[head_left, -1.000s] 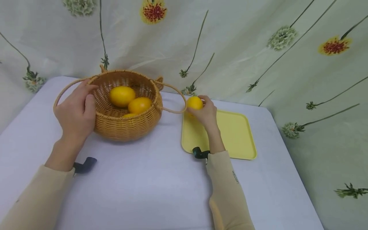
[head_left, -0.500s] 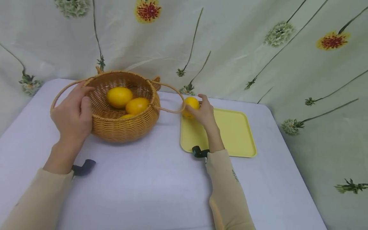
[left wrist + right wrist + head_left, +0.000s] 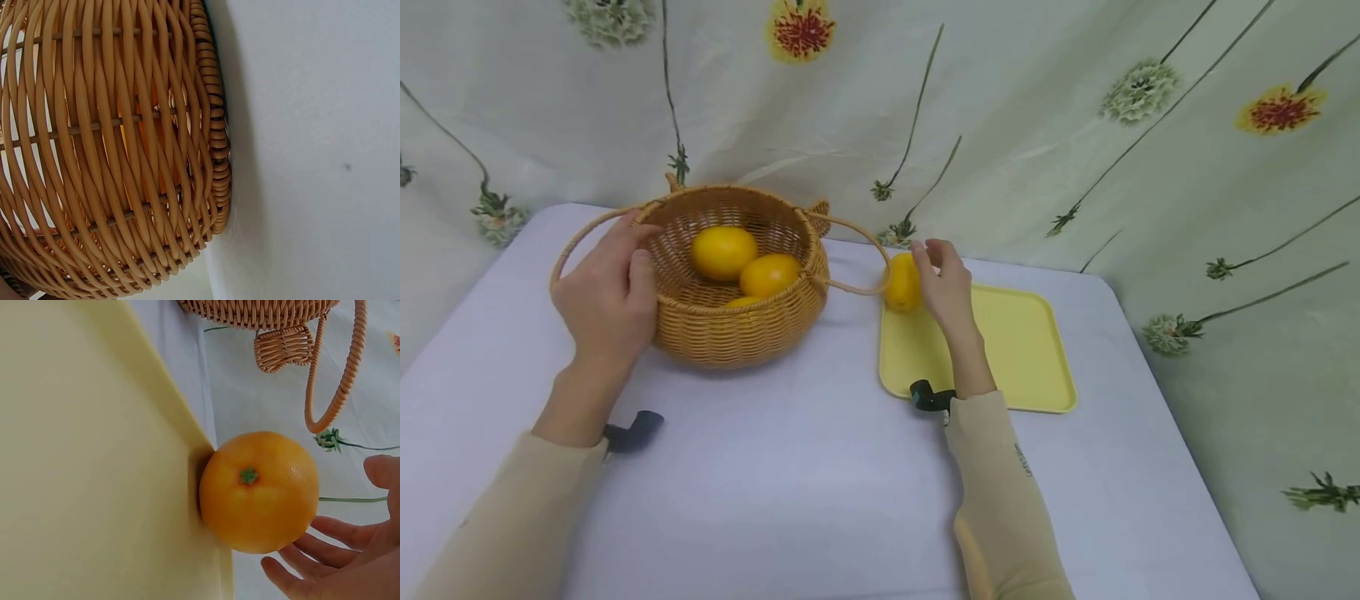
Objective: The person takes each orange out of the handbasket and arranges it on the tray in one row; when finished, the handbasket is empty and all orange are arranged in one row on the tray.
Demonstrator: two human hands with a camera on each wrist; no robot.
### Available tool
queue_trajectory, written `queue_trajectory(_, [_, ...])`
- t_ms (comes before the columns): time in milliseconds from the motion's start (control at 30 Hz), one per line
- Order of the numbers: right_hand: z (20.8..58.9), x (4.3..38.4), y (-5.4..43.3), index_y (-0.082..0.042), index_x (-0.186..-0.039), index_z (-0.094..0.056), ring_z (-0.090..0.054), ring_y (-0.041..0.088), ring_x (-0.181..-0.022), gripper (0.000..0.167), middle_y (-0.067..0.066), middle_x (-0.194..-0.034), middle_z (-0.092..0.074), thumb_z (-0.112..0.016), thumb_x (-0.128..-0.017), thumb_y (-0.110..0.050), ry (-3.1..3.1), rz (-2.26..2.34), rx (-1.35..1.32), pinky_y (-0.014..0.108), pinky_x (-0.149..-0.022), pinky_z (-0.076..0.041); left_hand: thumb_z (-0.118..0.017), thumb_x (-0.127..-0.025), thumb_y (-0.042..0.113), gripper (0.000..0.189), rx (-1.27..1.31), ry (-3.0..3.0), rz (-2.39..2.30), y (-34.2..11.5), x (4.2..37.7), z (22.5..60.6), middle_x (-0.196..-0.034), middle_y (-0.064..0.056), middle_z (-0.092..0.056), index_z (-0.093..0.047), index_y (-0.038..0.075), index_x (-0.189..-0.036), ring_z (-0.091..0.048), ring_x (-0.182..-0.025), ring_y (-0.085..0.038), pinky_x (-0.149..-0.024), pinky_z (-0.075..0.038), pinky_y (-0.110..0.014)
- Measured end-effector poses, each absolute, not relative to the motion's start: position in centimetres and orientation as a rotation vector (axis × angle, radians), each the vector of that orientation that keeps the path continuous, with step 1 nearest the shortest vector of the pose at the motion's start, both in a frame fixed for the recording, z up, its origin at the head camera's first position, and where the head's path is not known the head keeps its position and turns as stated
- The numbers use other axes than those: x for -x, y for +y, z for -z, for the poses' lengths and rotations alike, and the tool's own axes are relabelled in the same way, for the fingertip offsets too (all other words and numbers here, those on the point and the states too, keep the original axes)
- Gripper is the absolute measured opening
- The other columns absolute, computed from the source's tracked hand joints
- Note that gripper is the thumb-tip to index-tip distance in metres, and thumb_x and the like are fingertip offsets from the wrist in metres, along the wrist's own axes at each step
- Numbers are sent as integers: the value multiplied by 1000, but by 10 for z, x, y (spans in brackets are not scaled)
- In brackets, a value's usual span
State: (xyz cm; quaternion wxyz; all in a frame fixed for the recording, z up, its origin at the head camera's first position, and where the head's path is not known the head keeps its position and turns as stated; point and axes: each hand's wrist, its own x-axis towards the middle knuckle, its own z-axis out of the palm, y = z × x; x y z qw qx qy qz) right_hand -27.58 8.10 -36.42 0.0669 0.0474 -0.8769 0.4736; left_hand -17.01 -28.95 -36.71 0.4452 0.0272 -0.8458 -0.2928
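Observation:
My left hand (image 3: 610,296) grips the near-left rim of a round wicker basket (image 3: 730,333), thumb outside and fingers toward the inner side. Inside the basket lie three orange-yellow fruits, the largest visible one an orange (image 3: 724,252). In the left wrist view the woven wall (image 3: 112,137) fills much of the picture. At the far left corner of a yellow tray (image 3: 1022,350) rests another orange (image 3: 902,283), its green stem mark showing in the right wrist view. My right hand (image 3: 950,287) is beside it, fingers loosely spread, the thumb apart from the fruit; fingertips lie close behind it.
The basket's right loop handle (image 3: 857,290) reaches out to the tray's corner, close by the orange. A white cloth (image 3: 775,483) covers the table. Behind it hangs a flowered curtain (image 3: 1015,183). Dark wrist-camera mounts (image 3: 636,431) stick out from both wrists.
The orange came down onto the tray's far left corner, and my right hand loosened and lifted its thumb off it. My left hand stays on the basket rim. The head view shifted slightly.

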Motion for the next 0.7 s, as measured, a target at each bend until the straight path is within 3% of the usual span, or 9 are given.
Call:
queue_trajectory(67, [361, 274, 80, -6, -150, -50, -53, 30, -142, 63, 13, -153, -57, -51, -107, -52, -2604, -1433, -160, 47, -117, -42, -38, -101, 27, 48, -66, -2093, 725, -289, 170, 368, -135, -9, -72, -77, 4, -119, -70, -124, -37, -80, -24, -2])
queue_trajectory(133, [357, 273, 78, -7, -150, -51, -52, 29, -144, 63, 13, -154, -56, -53, -106, -52, -2563, -1452, -182, 45, -118, -41, -39, -101, 27, 48, -68, -2088, 724, -289, 171, 368, -135, -9, -73, -78, 5, -119, -70, -125, -36, -83, -35, -8])
queue_trajectory(233, [349, 269, 74, -7, -150, -52, -51, 27, -145, 64, 14, -154, -56, -55, -105, -53, -2500, -1486, -216, 44, -119, -41, -39, -102, 28, 48, -76, -2089, 729, -289, 170, 368, -135, -8, -73, -78, 6, -119, -69, -127, -33, -88, -56, -35])
queue_trajectory(333, [340, 261, 70, -8, -148, -53, -52, 25, -144, 61, 14, -152, -57, -55, -106, -51, -2447, -1524, -233, 44, -119, -41, -39, -102, 27, 48, -71, -2093, 743, -288, 169, 369, -135, -9, -73, -77, 5, -119, -69, -128, -33, -85, -54, -64])
queue_trajectory(700, [308, 247, 28, -13, -148, -56, -54, 17, -140, 62, 4, -151, -59, -70, -98, -49, -2417, -1589, -401, 39, -117, -43, -37, -102, 27, 49, -44, -2086, 728, -289, 168, 366, -135, -12, -72, -77, 3, -119, -70, -123, -37, -77, -51, -57])
